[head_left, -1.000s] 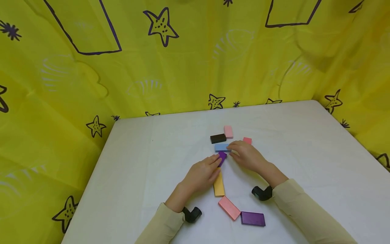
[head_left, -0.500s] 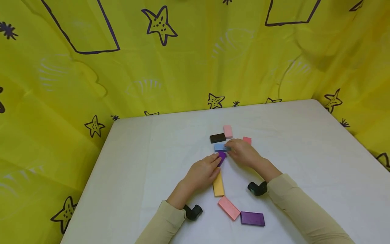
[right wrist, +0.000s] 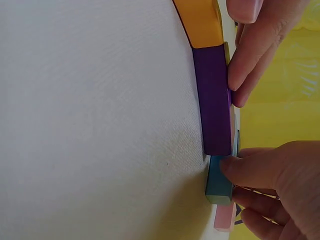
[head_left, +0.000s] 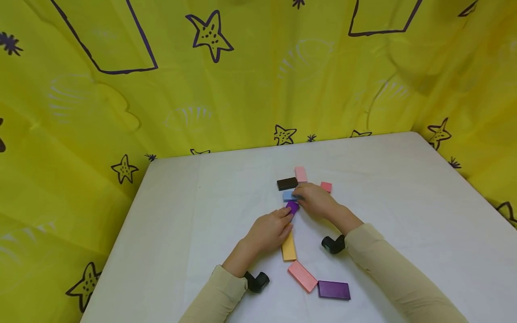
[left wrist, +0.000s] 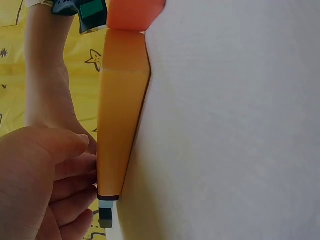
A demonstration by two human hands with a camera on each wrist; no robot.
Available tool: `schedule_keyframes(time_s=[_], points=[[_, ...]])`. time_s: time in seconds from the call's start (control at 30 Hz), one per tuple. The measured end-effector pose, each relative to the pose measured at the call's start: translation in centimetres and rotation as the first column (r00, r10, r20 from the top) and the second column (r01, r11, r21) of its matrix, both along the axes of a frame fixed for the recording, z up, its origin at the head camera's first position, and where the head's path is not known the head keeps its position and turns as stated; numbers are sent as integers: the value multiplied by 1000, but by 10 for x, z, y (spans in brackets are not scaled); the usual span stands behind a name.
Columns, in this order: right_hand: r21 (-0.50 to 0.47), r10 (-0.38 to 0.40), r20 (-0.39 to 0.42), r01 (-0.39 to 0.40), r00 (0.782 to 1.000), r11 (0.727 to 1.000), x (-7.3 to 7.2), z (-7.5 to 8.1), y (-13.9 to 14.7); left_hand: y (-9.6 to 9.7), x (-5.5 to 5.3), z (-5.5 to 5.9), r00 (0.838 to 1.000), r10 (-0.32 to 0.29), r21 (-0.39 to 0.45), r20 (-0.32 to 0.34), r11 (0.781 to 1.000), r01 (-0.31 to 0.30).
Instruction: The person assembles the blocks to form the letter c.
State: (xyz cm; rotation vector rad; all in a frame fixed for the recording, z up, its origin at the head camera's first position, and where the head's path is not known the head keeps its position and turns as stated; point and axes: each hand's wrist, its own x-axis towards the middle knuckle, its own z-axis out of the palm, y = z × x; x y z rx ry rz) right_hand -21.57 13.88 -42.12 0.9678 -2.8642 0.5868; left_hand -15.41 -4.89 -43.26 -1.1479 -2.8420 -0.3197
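A bent line of coloured blocks lies on the white table. My left hand (head_left: 266, 231) rests its extended fingers on the purple block (head_left: 291, 207), beside the top of the yellow block (head_left: 289, 249). With thumb and fingers, my right hand (head_left: 317, 200) pinches the blue block (right wrist: 218, 182), whose right part it hides in the head view. That block sits at the far end of the purple one in the right wrist view. The yellow block's side fills the middle of the left wrist view, near the left thumb (left wrist: 70, 145).
Beyond the blue block lie a dark block (head_left: 287, 183) and a light pink block (head_left: 300, 174). A red block (head_left: 326, 186) is just behind the right hand. Closer in are a salmon-pink block (head_left: 303, 276) and another purple block (head_left: 334, 290). A yellow curtain (head_left: 242, 89) hangs behind the table.
My right hand has slid left along the blue block, covering more of it, and its thumb and fingers have closed on it. My left hand stays at the purple block.
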Motion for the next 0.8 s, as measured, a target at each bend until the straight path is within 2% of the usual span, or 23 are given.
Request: schedule_keyframes(time_s=[0.2,0.4,0.8], points=[[10,2,18,-2,1000,1000,-3,3,0,1,1,2,1000,12,-29,5,999,-12],[-15,-39,61,40,997,999,0,3,5,0,0,7,999,4,-61,39,998,-2],[5,-40,36,40,999,999,-2,1,16,1,1,5,998,31,-64,62,998,-27]])
